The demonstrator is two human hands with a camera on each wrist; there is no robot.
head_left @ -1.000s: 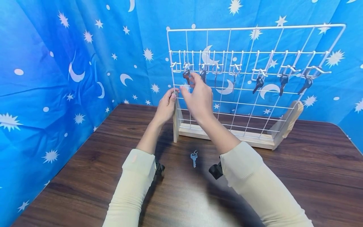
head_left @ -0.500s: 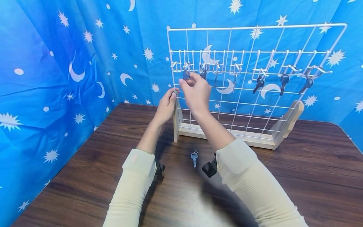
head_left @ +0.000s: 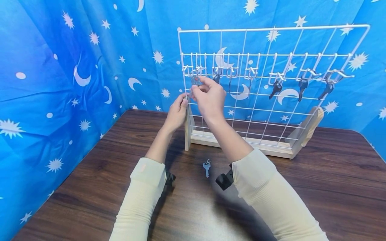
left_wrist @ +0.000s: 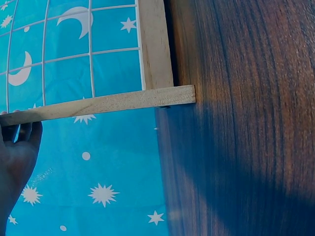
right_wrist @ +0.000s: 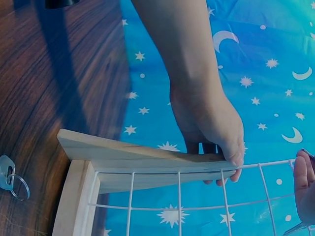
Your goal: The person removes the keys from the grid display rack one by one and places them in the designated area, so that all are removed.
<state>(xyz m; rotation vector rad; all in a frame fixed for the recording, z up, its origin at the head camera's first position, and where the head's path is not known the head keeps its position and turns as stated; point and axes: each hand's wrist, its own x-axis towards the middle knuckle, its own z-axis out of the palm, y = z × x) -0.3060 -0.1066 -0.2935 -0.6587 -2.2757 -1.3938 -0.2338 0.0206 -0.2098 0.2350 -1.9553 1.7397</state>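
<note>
My left hand (head_left: 177, 112) grips the left wooden upright (left_wrist: 98, 104) of a white wire grid rack (head_left: 254, 94), near the upright's top. In the right wrist view the left hand's fingers wrap round that wood. My right hand (head_left: 211, 102) pinches a key (head_left: 195, 81) between thumb and fingers at the second hook from the left. Its ring overlaps the hook in the head view, and the fingers hide the key's lower part. A silver key (head_left: 206, 168) with a small ring lies on the table in front of the rack.
Several other keys hang from hooks to the right, among them a dark key (head_left: 275, 89) and another at the far right hook (head_left: 327, 89). The brown wood table (head_left: 99, 174) lies under everything. A blue star-and-moon curtain (head_left: 144, 43) stands behind and left.
My right hand has closed its fingers on the hanging key and drawn it slightly left and downward. The left hand has stayed on the upright; the loose key has not moved.
</note>
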